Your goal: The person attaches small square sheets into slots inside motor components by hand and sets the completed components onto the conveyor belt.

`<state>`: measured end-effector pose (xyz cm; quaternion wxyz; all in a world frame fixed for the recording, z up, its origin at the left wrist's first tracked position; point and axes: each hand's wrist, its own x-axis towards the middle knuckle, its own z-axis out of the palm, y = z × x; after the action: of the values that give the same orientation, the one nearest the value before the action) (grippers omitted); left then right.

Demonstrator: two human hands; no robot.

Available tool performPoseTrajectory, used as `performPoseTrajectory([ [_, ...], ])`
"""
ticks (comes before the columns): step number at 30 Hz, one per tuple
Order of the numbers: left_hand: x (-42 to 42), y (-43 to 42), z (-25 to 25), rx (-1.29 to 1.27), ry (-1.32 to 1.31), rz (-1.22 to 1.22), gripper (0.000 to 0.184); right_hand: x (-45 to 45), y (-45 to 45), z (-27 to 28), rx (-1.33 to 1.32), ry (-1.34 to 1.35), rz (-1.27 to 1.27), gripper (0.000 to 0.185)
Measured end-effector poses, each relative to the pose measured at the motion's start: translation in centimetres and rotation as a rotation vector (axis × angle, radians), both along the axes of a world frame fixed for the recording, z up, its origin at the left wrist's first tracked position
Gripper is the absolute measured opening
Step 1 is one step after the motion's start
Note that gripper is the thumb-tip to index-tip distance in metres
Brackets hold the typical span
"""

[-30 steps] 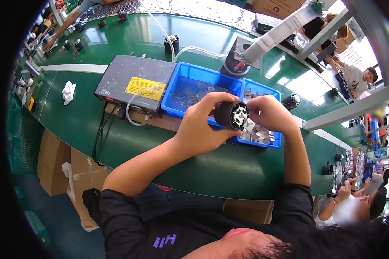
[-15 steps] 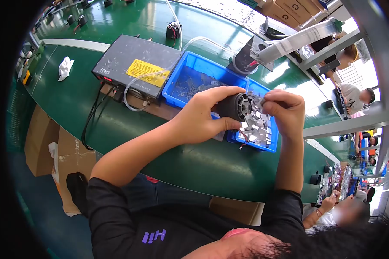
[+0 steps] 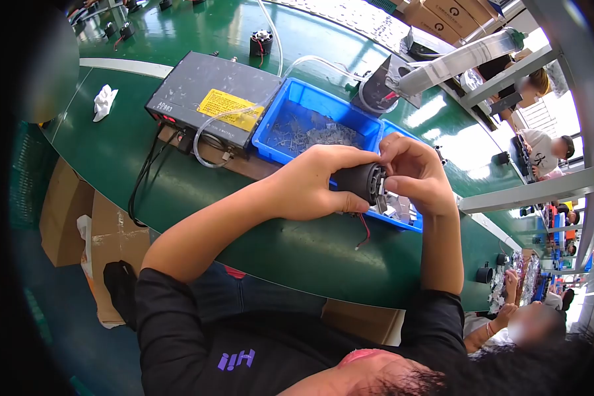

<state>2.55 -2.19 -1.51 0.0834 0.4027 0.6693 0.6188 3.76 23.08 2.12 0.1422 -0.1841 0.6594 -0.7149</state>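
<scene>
A black cylindrical part lies sideways, gripped by my left hand, its slotted end facing right. From its lower side hangs a red wire with a small white connector. At the slotted end, the fingers of my right hand are pinched together against the rim; what they hold is too small to make out. Below and behind my hands, a blue bin holds silvery metal pieces, partly covered by my right hand. To its left, a larger blue bin contains thin clear scraps.
A dark control box with a yellow label and a hose sits left of the bins. Behind them a clear tube slants over a dark holder. A metal bar crosses at right. White tissue lies left. Other people sit at right.
My right hand has moved from right of the black part to touch its slotted end. The red wire now hangs free below. The view has shifted since the first frame.
</scene>
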Motion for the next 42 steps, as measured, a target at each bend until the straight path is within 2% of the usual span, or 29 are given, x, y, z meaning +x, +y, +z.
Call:
performPoseTrajectory([
  [8,0.1,0.0,0.0,0.023,0.013,0.012,0.064,-0.1,-0.1,-0.7,-0.053,-0.128,-0.026,0.035],
  [12,0.2,0.4,-0.2,0.195,-0.253,0.029,0.071,0.2,-1.5,1.0,-0.073,0.150,-0.034,0.038],
  [17,0.4,0.3,0.0,0.124,-0.164,0.091,0.071,0.4,-1.4,0.0,-0.108,0.051,-0.216,0.036],
  [27,0.2,0.3,-0.4,0.077,0.150,0.152,0.069,-0.3,-1.1,-2.0,-0.092,0.139,-0.187,0.029],
  [38,0.2,-0.4,0.6,0.016,0.144,0.137,0.065,0.0,-1.3,-2.3,-0.151,0.058,-0.163,0.025],
  [42,0.3,-0.5,1.5,-0.126,0.196,0.185,0.065,0.3,-2.0,-2.0,0.054,0.106,-0.301,0.021],
])
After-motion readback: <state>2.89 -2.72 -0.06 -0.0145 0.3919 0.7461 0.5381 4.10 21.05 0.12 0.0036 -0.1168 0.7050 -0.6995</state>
